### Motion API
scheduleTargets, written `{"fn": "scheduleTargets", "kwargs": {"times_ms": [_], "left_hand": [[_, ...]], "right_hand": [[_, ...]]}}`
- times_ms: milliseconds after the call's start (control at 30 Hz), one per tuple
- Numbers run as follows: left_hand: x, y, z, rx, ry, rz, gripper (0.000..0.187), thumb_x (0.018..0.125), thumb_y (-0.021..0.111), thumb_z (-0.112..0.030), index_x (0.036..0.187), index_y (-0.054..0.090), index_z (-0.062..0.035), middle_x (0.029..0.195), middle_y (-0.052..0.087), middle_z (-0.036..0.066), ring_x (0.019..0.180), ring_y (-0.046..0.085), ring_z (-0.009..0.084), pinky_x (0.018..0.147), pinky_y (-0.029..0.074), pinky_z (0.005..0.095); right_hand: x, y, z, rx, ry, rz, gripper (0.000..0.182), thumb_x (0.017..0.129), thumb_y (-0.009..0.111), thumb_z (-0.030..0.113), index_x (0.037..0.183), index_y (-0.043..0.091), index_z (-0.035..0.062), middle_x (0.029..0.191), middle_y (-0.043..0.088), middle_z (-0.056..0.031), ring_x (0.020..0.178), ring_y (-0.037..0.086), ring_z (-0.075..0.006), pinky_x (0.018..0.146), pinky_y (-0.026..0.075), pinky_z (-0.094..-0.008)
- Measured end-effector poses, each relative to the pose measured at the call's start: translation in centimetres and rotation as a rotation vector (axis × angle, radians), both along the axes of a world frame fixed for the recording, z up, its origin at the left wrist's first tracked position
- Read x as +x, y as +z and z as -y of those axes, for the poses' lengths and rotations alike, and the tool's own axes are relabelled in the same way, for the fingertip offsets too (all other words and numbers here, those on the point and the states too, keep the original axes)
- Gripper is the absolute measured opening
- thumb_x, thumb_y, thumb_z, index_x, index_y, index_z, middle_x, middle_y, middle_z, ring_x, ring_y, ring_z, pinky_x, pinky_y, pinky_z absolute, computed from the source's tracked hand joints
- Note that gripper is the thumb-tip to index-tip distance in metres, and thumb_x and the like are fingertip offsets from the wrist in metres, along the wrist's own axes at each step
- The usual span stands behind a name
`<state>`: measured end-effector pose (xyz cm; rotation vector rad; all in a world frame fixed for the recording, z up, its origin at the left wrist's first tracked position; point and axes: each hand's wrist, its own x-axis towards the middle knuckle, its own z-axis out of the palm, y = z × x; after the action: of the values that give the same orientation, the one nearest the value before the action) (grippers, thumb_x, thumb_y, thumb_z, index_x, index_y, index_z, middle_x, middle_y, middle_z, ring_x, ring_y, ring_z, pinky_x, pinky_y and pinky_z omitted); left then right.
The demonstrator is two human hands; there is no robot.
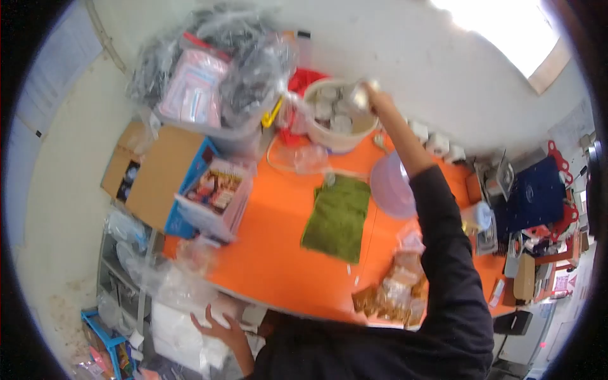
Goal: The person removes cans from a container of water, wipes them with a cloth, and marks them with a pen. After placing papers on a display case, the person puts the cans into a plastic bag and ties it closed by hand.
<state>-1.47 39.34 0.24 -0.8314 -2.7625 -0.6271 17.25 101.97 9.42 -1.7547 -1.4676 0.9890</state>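
Observation:
My right hand (380,102) reaches to the far side of the table, fingers wrapped round a small shiny jar (360,99), blurred by motion. It is above the right rim of a round cream tub (347,138), inside which several round clear jars (325,111) stand. At the near left, my left hand (223,334) is low and holds nothing, its fingers spread in front of white wrapped packs (183,335). A green cloth (337,218) lies flat at mid-table, with a small clear round piece (329,179) at its top edge.
The orange table (272,247) also bears a translucent purple bowl (391,183), packets in brown and clear wrapping (398,285), and a bin of printed packs (215,196). A cardboard box (166,177) and a plastic-filled tub (218,130) stand left. A navy bag (535,196) is at right.

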Motion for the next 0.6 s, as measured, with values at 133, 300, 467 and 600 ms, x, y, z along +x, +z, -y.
{"fn": "scheduleTargets", "kwargs": {"times_ms": [133,300,467,600], "left_hand": [[0.0,0.6,-1.1,0.103,-0.036,0.016,0.037,0.087,0.051,-0.015,0.123,0.049,-0.0041,0.142,0.019,0.027,0.13,0.02,0.0433,0.102,0.022,0.0516],[1.0,-0.3,-0.7,0.168,-0.094,0.114,0.039,0.087,0.052,-0.018,0.122,0.049,-0.0026,0.143,0.017,0.027,0.13,0.019,0.0435,0.103,0.022,0.0516],[0.9,-0.8,-5.2,0.392,-0.347,0.029,0.048,0.09,0.046,-0.038,0.123,0.048,-0.0035,0.138,0.024,0.028,0.126,0.026,0.0437,0.1,0.026,0.0546],[2.1,3.0,-7.0,0.381,-0.557,-0.001,0.046,0.091,0.046,-0.041,0.119,0.055,-0.0052,0.132,0.036,0.03,0.125,0.027,0.0467,0.099,0.027,0.0576]], "right_hand": [[1.0,-1.8,4.1,-0.073,0.124,0.015,0.074,0.065,0.069,0.059,0.096,0.064,-0.0072,0.09,0.065,-0.0182,0.08,0.062,-0.0263,0.068,0.048,-0.0389],[-2.4,-5.2,21.2,0.111,0.582,-0.418,0.047,0.072,0.071,0.029,0.107,0.056,0.0018,0.092,0.063,-0.0107,0.083,0.061,-0.0207,0.072,0.049,-0.036],[-6.6,-12.8,31.4,0.196,0.79,-0.121,0.076,0.062,0.078,0.02,0.127,0.041,0.0027,0.12,0.052,-0.019,0.111,0.051,-0.0299,0.091,0.043,-0.0395],[-5.1,-11.0,29.9,0.43,0.857,0.123,0.072,0.069,0.073,0.018,0.131,0.039,0.0027,0.134,0.04,-0.0195,0.124,0.039,-0.0337,0.099,0.037,-0.0411]]}}
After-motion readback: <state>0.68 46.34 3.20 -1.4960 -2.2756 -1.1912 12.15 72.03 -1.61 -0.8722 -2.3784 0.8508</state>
